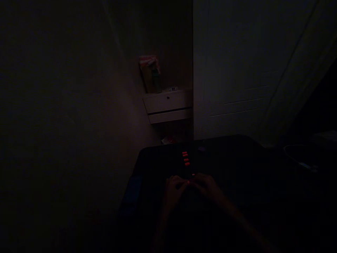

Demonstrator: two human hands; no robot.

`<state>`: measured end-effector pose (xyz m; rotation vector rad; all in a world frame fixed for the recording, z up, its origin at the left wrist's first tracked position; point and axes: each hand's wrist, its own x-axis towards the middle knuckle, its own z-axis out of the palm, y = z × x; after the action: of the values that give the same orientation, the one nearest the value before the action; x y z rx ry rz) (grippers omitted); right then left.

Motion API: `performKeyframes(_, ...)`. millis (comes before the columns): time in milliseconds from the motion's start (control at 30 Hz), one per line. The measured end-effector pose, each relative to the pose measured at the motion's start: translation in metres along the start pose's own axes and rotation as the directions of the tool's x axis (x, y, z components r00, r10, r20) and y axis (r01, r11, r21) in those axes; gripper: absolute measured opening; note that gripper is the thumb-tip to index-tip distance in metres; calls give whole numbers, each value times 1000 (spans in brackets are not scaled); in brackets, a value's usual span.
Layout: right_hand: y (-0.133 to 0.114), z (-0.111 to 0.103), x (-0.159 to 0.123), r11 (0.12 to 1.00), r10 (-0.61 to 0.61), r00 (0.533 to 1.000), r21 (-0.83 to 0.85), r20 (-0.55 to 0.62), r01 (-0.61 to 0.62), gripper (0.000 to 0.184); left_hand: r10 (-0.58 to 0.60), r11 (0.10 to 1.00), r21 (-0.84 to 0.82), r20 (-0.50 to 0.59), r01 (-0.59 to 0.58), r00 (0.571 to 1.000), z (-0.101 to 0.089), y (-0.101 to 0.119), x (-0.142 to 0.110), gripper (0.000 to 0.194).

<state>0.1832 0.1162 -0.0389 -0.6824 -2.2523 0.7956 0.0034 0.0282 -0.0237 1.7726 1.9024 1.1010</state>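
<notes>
The room is very dark. My left hand point(173, 189) is closed, its thumb and fingertips pinched together at a small glowing red piece point(188, 182). From the other side, my right hand point(206, 184) meets it with its fingers closed at the same piece, whose exact kind I cannot make out. Just beyond my fingertips shines a small red-lit spot point(193, 174). Farther off on the dark table point(163, 160), several short glowing red bars point(186, 160) lie in a column.
A dark bluish flat object point(133, 188) lies at the table's left edge. A small dim object point(202, 149) is near the far edge. Behind stand a pale drawer unit point(171, 103) with a box-like item point(151, 75) on top, and a light panel point(231, 70). A pale cable point(295, 158) is at right.
</notes>
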Motion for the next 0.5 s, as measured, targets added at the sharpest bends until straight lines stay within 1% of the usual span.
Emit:
performKeyframes(133,-6,-2,1,999,24,1000,25,1,-24,23,-12,999,-33,-23,11,1000,-1,-3,-2,20)
performKeyframes(267,-6,-2,-1,999,37,999,26,-11,-37,23,-12,997,-79,-62,7,998,-1,-6,-5,18)
performKeyframes(367,-5,-1,-2,999,35,999,9,-36,-34,22,3,998,-61,-61,-6,998,-2,-4,-6,15)
performKeyframes(500,-4,2,-3,999,32,999,6,-41,-32,23,5,999,-39,-42,-6,999,-4,1,-4,18)
